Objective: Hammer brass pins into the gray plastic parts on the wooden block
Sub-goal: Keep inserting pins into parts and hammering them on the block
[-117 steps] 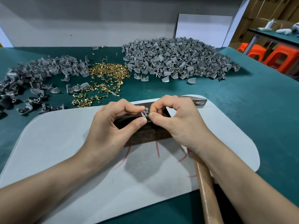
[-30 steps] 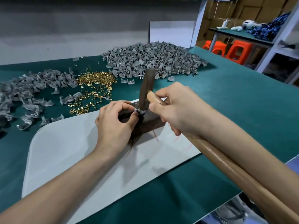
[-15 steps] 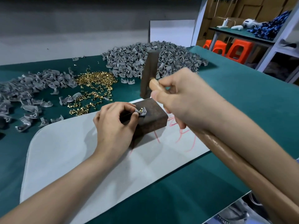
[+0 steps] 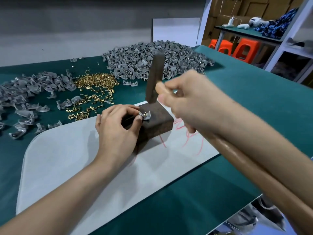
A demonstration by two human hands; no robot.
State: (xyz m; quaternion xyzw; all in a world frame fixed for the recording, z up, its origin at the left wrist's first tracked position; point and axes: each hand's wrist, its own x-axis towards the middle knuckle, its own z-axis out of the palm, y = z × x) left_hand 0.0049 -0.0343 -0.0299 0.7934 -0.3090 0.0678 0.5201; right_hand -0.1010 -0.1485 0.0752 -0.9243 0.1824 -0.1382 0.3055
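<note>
Green desk (image 4: 254, 107): hammer (image 4: 155, 80) poised over wooden block (image 4: 159, 122).
Left grip (image 4: 116, 126) pinches the gray part (image 4: 147, 116) with brass pin (image 4: 145, 113) on the block; right grip (image 4: 191, 102) wraps the hammer. Risk: an off-centre blow could bend the pin or strike fingertips (image 4: 139, 118).

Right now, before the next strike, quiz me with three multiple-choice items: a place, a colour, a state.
1. From the wooden block, the heap of brass pins lies: A beyond, to the left; B to the right; C nearer the person.
2. The table cover is: A red; B yellow; C teal.
3. The hammer in the right hand is: A lying flat; B raised clear of the gray part; C pressing on it.
Key: 1A, pins lie past its left side; 2C, teal throughout; 3B, a gap shows under the head.
</note>
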